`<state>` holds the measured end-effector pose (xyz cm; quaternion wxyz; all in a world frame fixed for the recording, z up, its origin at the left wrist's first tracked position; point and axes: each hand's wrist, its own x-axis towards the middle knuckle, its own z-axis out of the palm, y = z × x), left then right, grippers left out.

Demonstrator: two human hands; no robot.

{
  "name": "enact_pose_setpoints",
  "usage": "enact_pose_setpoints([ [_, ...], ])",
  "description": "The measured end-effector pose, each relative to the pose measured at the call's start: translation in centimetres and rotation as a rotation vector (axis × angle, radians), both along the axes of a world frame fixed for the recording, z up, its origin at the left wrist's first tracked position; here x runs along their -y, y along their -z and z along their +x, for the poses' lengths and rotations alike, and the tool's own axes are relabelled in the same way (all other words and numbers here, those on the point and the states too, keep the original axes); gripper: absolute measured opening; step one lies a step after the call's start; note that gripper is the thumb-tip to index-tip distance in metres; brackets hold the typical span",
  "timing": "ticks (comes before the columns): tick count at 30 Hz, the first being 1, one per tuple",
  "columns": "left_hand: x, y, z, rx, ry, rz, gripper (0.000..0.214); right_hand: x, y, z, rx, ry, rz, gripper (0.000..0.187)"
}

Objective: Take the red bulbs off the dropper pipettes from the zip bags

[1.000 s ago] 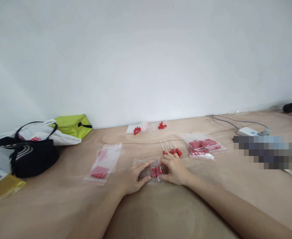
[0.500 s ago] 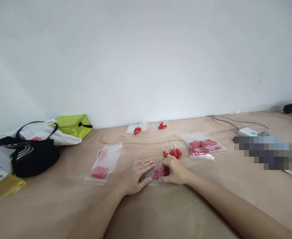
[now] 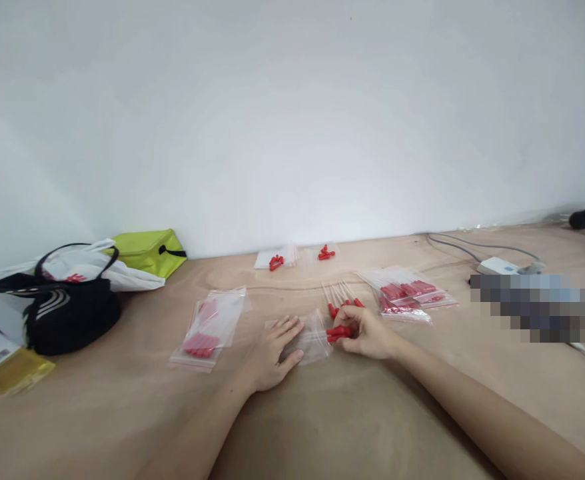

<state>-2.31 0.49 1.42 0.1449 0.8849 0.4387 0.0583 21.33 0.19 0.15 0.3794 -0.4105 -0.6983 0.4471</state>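
Observation:
My left hand lies flat with fingers spread on a clear zip bag on the wooden table. My right hand is curled just right of the bag's mouth, pinching a few red-tipped sticks. Loose red-tipped sticks lie fanned just beyond that hand.
A filled zip bag lies to the left, more filled bags to the right. Small red pieces on white bags sit near the wall. A black handbag and green pouch sit far left; cables and a power strip far right.
My right hand has drawn the red sticks out of the bag's right end and moved slightly right. The left hand stays pressed on the bag.

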Motion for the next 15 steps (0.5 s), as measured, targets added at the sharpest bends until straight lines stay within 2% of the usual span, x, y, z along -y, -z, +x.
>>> enact_pose_setpoints([
  [4, -0.3, 1.0, 0.0, -0.056, -0.182, 0.078, 0.052, -0.9, -0.7, 1.8, -0.145, 0.046, -0.077, 0.017],
  [8, -0.5, 1.5, 0.1, -0.076, -0.33, 0.159, 0.05, -1.8, -2.3, 4.2, -0.179, 0.225, -0.069, 0.026],
  [11, -0.3, 1.0, 0.4, -0.116, -0.41, 0.205, 0.049, -2.2, -2.6, 5.6, -0.147, 0.433, 0.018, 0.027],
  [15, 0.0, 0.0, 0.8, -0.2, -0.44, 0.306, 0.046, -2.6, -0.7, 6.0, 0.033, 0.71, 0.228, 0.022],
])
